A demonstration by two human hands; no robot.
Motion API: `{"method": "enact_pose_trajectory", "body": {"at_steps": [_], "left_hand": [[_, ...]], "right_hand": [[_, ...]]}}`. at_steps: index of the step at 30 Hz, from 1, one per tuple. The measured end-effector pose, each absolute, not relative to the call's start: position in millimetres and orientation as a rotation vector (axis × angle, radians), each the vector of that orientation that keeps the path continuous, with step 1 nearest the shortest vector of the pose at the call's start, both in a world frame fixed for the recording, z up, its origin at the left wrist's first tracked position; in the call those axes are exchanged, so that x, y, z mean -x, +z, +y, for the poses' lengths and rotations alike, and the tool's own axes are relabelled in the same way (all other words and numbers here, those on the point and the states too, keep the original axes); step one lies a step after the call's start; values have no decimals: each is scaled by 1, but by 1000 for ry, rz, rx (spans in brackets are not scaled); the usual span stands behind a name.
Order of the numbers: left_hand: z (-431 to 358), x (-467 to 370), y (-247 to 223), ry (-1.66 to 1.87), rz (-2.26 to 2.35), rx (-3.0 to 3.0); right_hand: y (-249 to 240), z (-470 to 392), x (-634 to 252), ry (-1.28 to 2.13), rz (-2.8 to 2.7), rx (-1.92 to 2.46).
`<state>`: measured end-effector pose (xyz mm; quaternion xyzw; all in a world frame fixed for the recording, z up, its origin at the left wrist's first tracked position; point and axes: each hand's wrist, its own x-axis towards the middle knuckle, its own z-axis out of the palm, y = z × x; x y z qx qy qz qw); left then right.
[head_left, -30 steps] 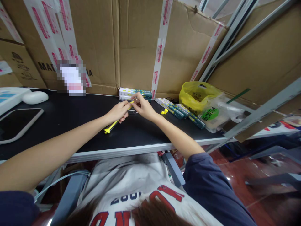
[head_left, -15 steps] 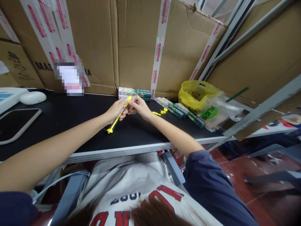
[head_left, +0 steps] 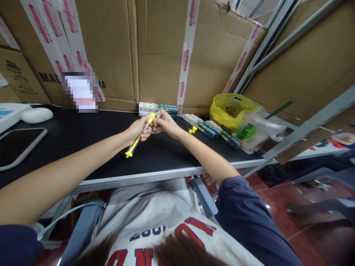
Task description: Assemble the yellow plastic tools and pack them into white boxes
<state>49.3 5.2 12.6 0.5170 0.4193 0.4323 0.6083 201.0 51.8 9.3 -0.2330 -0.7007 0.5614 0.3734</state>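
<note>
My left hand [head_left: 138, 130] is closed around a slender tool with a clear tube, a yellow inner rod and yellow end pieces [head_left: 135, 145]; its exact kind is unclear. It slants over the table, its lower end pointing toward me and to the left. My right hand [head_left: 165, 123] meets the left at the tool's upper end, its fingers pinching a thin, pale, curved wire-like piece [head_left: 160, 114]. The fingers partly cover the joint there. Small yellow parts [head_left: 192, 130] lie to the right, beyond my right forearm.
White-and-green printed boxes [head_left: 158, 108] stand against the cardboard, with more boxes [head_left: 206, 128] lying to their right. Beside those are a yellow plastic bag [head_left: 231, 111] and a clear bag [head_left: 251, 133]. On the left are a phone [head_left: 23, 147] and a white mouse [head_left: 37, 115].
My right forearm has shifted slightly right. A small yellow strip that lay beside it is no longer visible. Both hands stay together at the tool's upper end.
</note>
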Motion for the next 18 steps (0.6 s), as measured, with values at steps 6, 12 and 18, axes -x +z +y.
{"method": "enact_pose_trajectory", "body": {"at_steps": [6,12,18], "left_hand": [[6,-46,15,927,924,-1151],[3,-43,20,869,868,-1131],[4,-39,19,835,772,-1111]], "right_hand": [[9,55,-202,1475,-1788,579],[15,51,-205,1470,-1803,569],[21,49,-209,1480,-1853,552]]}}
